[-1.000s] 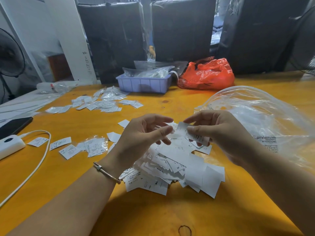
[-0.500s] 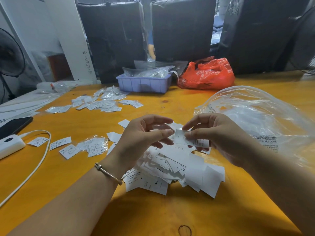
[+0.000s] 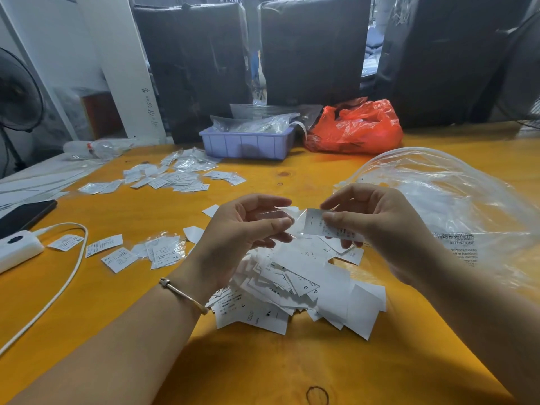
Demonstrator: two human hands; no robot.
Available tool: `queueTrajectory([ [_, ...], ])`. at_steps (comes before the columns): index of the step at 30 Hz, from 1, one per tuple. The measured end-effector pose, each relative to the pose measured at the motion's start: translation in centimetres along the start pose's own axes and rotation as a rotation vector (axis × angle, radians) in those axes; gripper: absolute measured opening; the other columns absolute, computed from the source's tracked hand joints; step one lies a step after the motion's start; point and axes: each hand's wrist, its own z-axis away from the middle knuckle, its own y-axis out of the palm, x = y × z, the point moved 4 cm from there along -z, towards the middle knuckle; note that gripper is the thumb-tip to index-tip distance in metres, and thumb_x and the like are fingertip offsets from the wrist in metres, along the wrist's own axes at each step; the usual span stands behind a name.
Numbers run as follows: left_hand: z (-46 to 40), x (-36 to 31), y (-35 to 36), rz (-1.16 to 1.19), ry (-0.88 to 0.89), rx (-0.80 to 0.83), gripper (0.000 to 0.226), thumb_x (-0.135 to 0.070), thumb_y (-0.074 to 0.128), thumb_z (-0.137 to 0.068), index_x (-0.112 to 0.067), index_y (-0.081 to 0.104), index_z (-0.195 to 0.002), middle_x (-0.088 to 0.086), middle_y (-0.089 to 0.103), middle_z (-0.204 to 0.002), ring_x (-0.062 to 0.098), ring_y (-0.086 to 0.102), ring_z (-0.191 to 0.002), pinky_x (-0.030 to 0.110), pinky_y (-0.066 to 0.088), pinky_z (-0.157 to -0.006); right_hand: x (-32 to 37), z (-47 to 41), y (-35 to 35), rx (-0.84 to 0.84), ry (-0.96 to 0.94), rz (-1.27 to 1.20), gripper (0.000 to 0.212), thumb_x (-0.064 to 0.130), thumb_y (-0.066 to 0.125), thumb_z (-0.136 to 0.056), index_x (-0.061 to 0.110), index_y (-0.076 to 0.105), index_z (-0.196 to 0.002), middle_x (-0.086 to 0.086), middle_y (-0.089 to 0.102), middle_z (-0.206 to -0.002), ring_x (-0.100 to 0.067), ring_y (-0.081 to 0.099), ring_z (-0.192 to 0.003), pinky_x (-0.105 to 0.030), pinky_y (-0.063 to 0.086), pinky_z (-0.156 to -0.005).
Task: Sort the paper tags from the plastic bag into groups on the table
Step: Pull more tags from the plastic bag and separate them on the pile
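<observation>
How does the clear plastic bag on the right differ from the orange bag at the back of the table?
The clear plastic bag is see-through and carries black printed warning text; the orange bag is opaque, with no print visible. The clear bag lies spread wide near the right hand; the orange bag sits bunched beside the purple tray. Both are crinkled plastic on the table.

Two hands, the left hand point(image 3: 236, 232) and the right hand point(image 3: 377, 226), share one paper tag point(image 3: 327, 228). On the table point(image 3: 380, 361) lie one heap of tags point(image 3: 298, 287), one clear plastic bag point(image 3: 455, 200), one red bag point(image 3: 355, 127), one blue tray point(image 3: 247, 143) and one phone point(image 3: 24, 214).
</observation>
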Motion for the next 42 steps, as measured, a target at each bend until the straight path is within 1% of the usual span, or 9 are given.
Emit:
queueTrajectory([
  [13, 0.1, -0.3, 0.0, -0.003, 0.037, -0.023, 0.033, -0.026, 0.081, -0.066, -0.022, 0.077, -0.099, 0.006, 0.076, -0.087, 0.016, 0.071, -0.074, 0.017, 0.048, -0.056, -0.4, -0.2, -0.5, -0.095, 0.013, 0.093, 0.028, -0.005, 0.056, -0.087, 0.013, 0.078, -0.083, -0.005, 0.070, -0.068, -0.011, 0.056, -0.050, -0.017, 0.041, -0.045],
  [15, 0.1, -0.4, 0.0, -0.005, 0.060, -0.029, 0.030, -0.025, 0.081, -0.068, -0.022, 0.077, -0.097, 0.007, 0.077, -0.088, 0.014, 0.069, -0.074, 0.017, 0.047, -0.056, -0.4, -0.1, 0.5, 0.086, 0.065, 0.048, 0.013, 0.013, 0.066, -0.086, 0.011, 0.078, -0.083, -0.005, 0.072, -0.072, -0.012, 0.058, -0.058, -0.018, 0.043, -0.050],
  [17, 0.2, -0.5, 0.1, -0.020, 0.074, -0.026, 0.031, -0.027, 0.081, -0.067, -0.023, 0.077, -0.098, 0.006, 0.077, -0.088, 0.012, 0.068, -0.075, 0.017, 0.047, -0.057, -0.2, 0.4, 1.4, 0.214, 0.062, 0.054, 0.032, 0.043, 0.071, -0.077, 0.013, 0.078, -0.085, -0.008, 0.072, -0.076, -0.013, 0.059, -0.062, -0.020, 0.043, -0.052],
  [19, 0.2, -0.5, 0.3, -0.038, 0.080, -0.012, 0.035, -0.030, 0.081, -0.066, -0.023, 0.077, -0.099, 0.003, 0.077, -0.087, 0.010, 0.067, -0.078, 0.018, 0.047, -0.059, 0.1, 0.5, 1.7, 0.216, -0.031, 0.119, 0.038, 0.052, 0.072, -0.071, 0.016, 0.078, -0.085, -0.005, 0.071, -0.072, -0.010, 0.060, -0.061, -0.017, 0.042, -0.052],
  [23, 0.2, -0.3, 0.5, -0.085, 0.039, 0.018, 0.037, -0.028, 0.083, -0.068, -0.024, 0.076, -0.104, 0.003, 0.076, -0.094, 0.008, 0.069, -0.087, 0.028, 0.048, -0.072, 0.4, 0.4, 1.5, 0.146, -0.146, 0.117, 0.019, 0.029, 0.074, -0.076, 0.012, 0.077, -0.083, -0.007, 0.070, -0.066, -0.012, 0.059, -0.057, -0.020, 0.044, -0.053],
  [26, 0.2, -0.3, 0.7, -0.155, 0.004, 0.082, 0.030, -0.035, 0.079, -0.076, -0.021, 0.076, -0.103, -0.002, 0.074, -0.085, 0.005, 0.066, -0.080, 0.020, 0.049, -0.071, 0.4, 0.4, 1.4, 0.150, -0.150, 0.133, 0.024, 0.034, 0.074, -0.071, 0.012, 0.076, -0.078, -0.008, 0.068, -0.062, -0.017, 0.059, -0.056, -0.028, 0.048, -0.055],
  [34, 0.3, -0.8, 1.1, -0.224, 0.111, 0.089, 0.028, -0.032, 0.069, -0.079, -0.007, 0.075, -0.088, 0.005, 0.073, -0.078, 0.010, 0.064, -0.075, 0.018, 0.047, -0.066, 0.9, 0.6, 1.5, 0.145, -0.167, 0.154, 0.033, 0.043, 0.072, -0.069, 0.011, 0.076, -0.077, 0.000, 0.067, -0.059, -0.011, 0.060, -0.054, -0.021, 0.047, -0.052],
  [38, 0.2, -0.6, 0.5, -0.144, 0.082, 0.028, 0.024, -0.033, 0.073, -0.074, -0.012, 0.077, -0.085, 0.001, 0.074, -0.078, 0.010, 0.064, -0.072, 0.017, 0.048, -0.064, 1.7, 0.4, -0.2, -0.051, -0.208, 0.039, 0.004, 0.012, 0.073, -0.081, 0.011, 0.076, -0.084, -0.005, 0.070, -0.066, -0.015, 0.061, -0.057, -0.024, 0.048, -0.056],
  [42, 0.1, -0.5, 0.2, -0.094, 0.051, -0.004, 0.021, -0.036, 0.074, -0.071, -0.019, 0.079, -0.081, 0.001, 0.075, -0.078, 0.008, 0.065, -0.071, 0.015, 0.049, -0.064, 2.7, 0.9, -1.1, -0.176, -0.288, -0.055, 0.028, -0.011, 0.065, -0.080, 0.013, 0.074, -0.091, -0.004, 0.071, -0.074, -0.012, 0.058, -0.054, -0.018, 0.048, -0.054],
])
